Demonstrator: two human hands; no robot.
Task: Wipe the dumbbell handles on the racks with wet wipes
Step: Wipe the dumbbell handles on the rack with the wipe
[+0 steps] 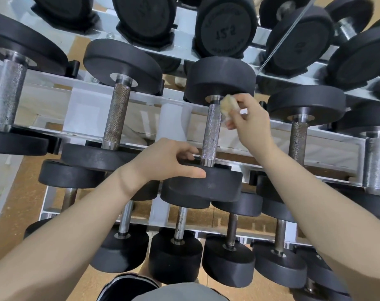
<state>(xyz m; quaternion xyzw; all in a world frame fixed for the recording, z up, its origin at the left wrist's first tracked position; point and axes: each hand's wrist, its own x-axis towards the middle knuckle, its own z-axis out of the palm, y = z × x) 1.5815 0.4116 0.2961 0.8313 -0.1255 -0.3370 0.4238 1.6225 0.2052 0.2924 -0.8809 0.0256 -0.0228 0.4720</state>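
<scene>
Step in hand: wiping the handle (210, 131) of one dumbbell on the middle tier of the rack (93, 98), the dumbbell near the middle of that tier.
Right hand (247, 120): its grip is closed around a crumpled, yellowish wet wipe (227, 105), pinched between thumb and fingers; the wipe touches the far end of the handle, just below the rear weight head (220, 79).
Left hand (169, 159): thumb and curled fingers rest on the front weight head (204, 183) of the same dumbbell at the rack's front edge, a loose hold that seems meant to steady it.
Where the wipe stands: at the top of the knurled section, so most of this handle's length is apparently yet to be covered.
Progress: cannot tell which handles are already cleaned; none shows a clear wet sheen. The neighbouring handle (116, 114) to the left looks brownish and dull.
Left to do: judging by the rows in view, many handles on the middle tier, the lower tier (180, 222) and the upper tier.
Wipe condition: discoloured, may soon need replacing.
</scene>
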